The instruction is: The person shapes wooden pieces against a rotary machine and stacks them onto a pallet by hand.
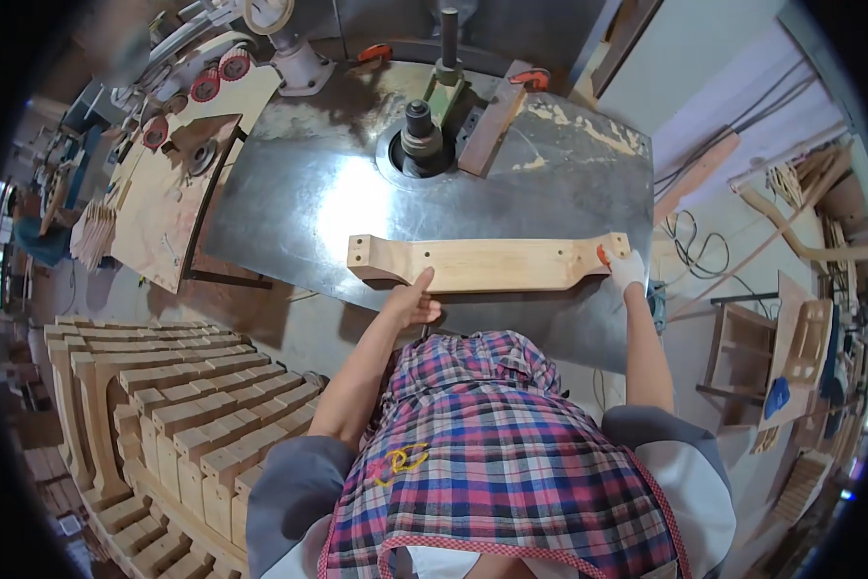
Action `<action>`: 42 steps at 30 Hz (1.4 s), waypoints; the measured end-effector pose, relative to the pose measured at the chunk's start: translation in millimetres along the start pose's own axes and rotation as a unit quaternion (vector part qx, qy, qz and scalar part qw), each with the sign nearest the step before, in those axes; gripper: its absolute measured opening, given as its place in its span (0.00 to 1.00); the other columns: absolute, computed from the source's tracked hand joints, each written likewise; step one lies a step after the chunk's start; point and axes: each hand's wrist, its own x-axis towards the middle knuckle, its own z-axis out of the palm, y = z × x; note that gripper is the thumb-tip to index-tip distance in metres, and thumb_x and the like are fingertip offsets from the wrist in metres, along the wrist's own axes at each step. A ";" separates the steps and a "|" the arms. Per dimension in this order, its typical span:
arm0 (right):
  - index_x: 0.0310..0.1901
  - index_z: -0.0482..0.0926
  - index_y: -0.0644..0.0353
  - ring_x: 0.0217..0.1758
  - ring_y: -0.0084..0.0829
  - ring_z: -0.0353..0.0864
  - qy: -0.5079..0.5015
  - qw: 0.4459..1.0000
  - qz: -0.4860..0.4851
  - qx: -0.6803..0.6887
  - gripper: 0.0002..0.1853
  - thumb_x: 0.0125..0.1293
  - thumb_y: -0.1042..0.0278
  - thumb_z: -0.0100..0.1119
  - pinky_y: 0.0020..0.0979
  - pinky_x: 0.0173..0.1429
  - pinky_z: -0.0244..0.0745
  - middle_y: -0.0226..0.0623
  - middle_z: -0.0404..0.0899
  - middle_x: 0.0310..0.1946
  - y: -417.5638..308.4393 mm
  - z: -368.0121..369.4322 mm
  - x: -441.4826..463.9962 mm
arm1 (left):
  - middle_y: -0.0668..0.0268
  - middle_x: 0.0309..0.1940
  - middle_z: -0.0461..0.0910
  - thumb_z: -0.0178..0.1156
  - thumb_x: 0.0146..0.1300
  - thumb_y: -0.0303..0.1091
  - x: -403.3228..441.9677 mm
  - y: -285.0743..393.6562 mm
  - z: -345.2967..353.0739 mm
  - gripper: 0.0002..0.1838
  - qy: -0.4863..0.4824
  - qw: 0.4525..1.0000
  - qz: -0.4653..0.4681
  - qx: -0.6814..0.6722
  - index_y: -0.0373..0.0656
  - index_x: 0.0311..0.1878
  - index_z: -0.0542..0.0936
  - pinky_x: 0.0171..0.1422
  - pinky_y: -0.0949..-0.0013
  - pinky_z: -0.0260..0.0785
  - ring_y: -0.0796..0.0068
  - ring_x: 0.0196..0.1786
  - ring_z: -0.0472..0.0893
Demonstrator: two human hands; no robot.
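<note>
A pale wooden rail [497,264] with thicker, drilled end blocks lies across the metal machine table near its front edge. My left hand [415,301] is bare. Its thumb presses the rail's near side, left of the middle, and the other fingers curl below that edge. At the rail's right end, my right hand [627,269], in a white glove with an orange-red fingertip, grips the end block. Beyond the rail, a dark spindle cutter [420,143] stands up from a round opening in the table, apart from the wood.
On the metal table [289,207], a brown wooden bar [492,127] sits by the spindle, with orange-red clamps behind. Stacked wooden parts [197,415] stand at lower left. A feeder with red wheels [220,75] is at upper left. Cables [695,241] hang on the right.
</note>
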 end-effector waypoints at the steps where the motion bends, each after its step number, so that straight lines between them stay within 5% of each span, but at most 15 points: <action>1: 0.43 0.73 0.73 0.37 0.42 0.81 -0.005 1.000 -0.004 -0.003 0.29 0.52 0.53 0.70 0.34 0.43 0.77 0.52 0.80 0.38 7.5 -0.4 7.4 | 0.54 0.27 0.79 0.56 0.66 0.47 -7.5 6.9 3.1 0.26 0.033 0.996 0.007 0.076 0.25 0.43 0.75 0.27 0.71 0.75 0.67 0.23 0.79; 3: 0.41 0.75 0.71 0.37 0.43 0.81 -0.011 1.000 0.013 0.005 0.25 0.53 0.55 0.69 0.33 0.44 0.76 0.51 0.81 0.34 15.6 1.3 21.6 | 0.55 0.22 0.78 0.54 0.67 0.49 -12.9 18.1 6.4 0.28 0.098 0.968 0.018 0.230 0.23 0.39 0.75 0.22 0.72 0.74 0.68 0.18 0.77; 9: 0.37 0.76 0.68 0.29 0.38 0.79 -0.028 0.992 -0.084 -0.094 0.21 0.55 0.55 0.68 0.36 0.35 0.76 0.44 0.79 0.28 15.0 -19.8 70.8 | 0.55 0.19 0.77 0.48 0.68 0.53 22.7 19.8 27.0 0.32 0.071 0.984 -0.002 0.166 0.22 0.36 0.76 0.20 0.72 0.71 0.68 0.16 0.75; 15: 0.35 0.75 0.62 0.20 0.31 0.72 -0.071 0.984 0.154 0.060 0.19 0.58 0.53 0.66 0.34 0.22 0.69 0.38 0.74 0.23 3.1 -38.4 134.4 | 0.55 0.21 0.77 0.44 0.69 0.52 73.6 52.2 79.7 0.30 0.020 0.983 0.010 0.182 0.26 0.35 0.75 0.21 0.71 0.69 0.68 0.17 0.75; 25: 0.35 0.72 0.59 0.16 0.26 0.67 -0.045 0.993 0.088 0.064 0.15 0.63 0.54 0.60 0.29 0.17 0.64 0.34 0.70 0.21 -32.5 -35.6 181.3 | 0.56 0.18 0.77 0.44 0.69 0.51 117.9 91.4 119.8 0.30 0.051 0.984 0.018 0.170 0.24 0.38 0.75 0.16 0.69 0.66 0.66 0.13 0.72; 30: 0.35 0.73 0.58 0.14 0.26 0.67 -0.101 0.991 0.056 -0.063 0.15 0.64 0.54 0.59 0.28 0.15 0.63 0.33 0.69 0.20 -20.7 -37.5 223.2 | 0.57 0.18 0.76 0.42 0.70 0.52 116.9 95.7 118.1 0.31 0.076 0.982 0.015 0.170 0.26 0.36 0.76 0.15 0.68 0.64 0.67 0.13 0.71; 42: 0.31 0.76 0.65 0.10 0.30 0.68 -0.120 0.985 0.077 -0.098 0.23 0.63 0.48 0.58 0.31 0.12 0.63 0.38 0.72 0.16 -27.1 -60.9 97.7 | 0.58 0.16 0.75 0.36 0.71 0.54 113.1 123.1 110.0 0.34 0.094 0.948 0.056 0.299 0.29 0.30 0.77 0.21 0.65 0.64 0.65 0.14 0.70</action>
